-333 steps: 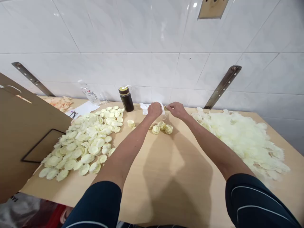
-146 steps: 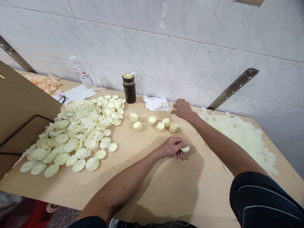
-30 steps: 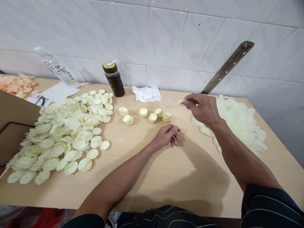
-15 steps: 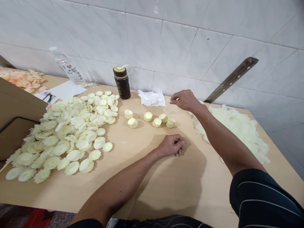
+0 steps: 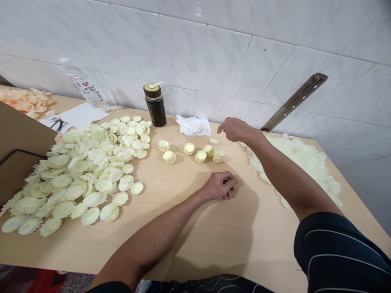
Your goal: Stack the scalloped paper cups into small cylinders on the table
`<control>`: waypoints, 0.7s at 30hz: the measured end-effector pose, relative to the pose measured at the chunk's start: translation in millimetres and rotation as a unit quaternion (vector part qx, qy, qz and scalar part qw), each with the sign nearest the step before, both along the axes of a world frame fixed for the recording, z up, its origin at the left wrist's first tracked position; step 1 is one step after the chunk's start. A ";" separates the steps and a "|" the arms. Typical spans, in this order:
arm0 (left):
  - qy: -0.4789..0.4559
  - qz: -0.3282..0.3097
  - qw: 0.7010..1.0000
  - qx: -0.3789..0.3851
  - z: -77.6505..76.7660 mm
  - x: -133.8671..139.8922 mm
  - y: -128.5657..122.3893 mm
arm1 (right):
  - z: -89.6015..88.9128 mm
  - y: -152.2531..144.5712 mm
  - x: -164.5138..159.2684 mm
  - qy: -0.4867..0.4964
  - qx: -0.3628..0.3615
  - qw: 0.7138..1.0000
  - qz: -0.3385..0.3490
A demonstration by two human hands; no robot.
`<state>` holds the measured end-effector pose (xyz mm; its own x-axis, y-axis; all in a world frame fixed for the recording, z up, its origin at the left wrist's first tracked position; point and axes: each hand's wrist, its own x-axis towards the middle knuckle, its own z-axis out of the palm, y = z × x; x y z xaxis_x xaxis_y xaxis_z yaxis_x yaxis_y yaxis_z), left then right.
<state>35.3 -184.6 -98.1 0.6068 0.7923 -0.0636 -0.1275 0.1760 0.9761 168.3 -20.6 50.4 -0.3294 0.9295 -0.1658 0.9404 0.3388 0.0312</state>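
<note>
My left hand [image 5: 220, 185] rests on the table with its fingers curled and pressed together. Whether anything lies inside them is hidden. Farther back, my right hand [image 5: 233, 129] hovers with its index finger pointing down and away from a small pale disc [image 5: 213, 141], which it does not touch. Several small stacks of pale yellow, scallop-edged pieces stand in front of the hands, among them a tilted stack [image 5: 218, 156] and an upright stack [image 5: 189, 149]. Under and beyond my right forearm spreads a heap of thin whitish petal-like sheets [image 5: 301, 160].
A wide pile of pale yellow toothed discs [image 5: 91, 175] covers the left side. Along the wall stand a dark drink bottle [image 5: 156, 110], a clear water bottle [image 5: 87, 87] and a crumpled white tissue [image 5: 194, 125]. A metal bracket [image 5: 295, 101] leans at the right; a cardboard box [image 5: 24, 150] sits far left.
The thin pale disc has left my right fingertips and is now below them, behind the stacks. My right fingers have parted. The left hand has kept its place.
</note>
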 end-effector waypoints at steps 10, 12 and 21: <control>0.012 -0.002 1.000 -0.005 3.3 -1.0 -0.5 | 6.0 0.9 3.7 -0.059 -0.123 0.990 0.021; 0.014 -0.002 1.000 -0.004 3.1 -0.9 -0.4 | -2.9 4.8 2.4 -0.065 -0.137 0.988 0.013; 0.014 -0.004 1.000 -0.001 4.9 -1.7 -0.5 | -42.4 22.6 10.6 -0.048 -0.101 0.994 0.014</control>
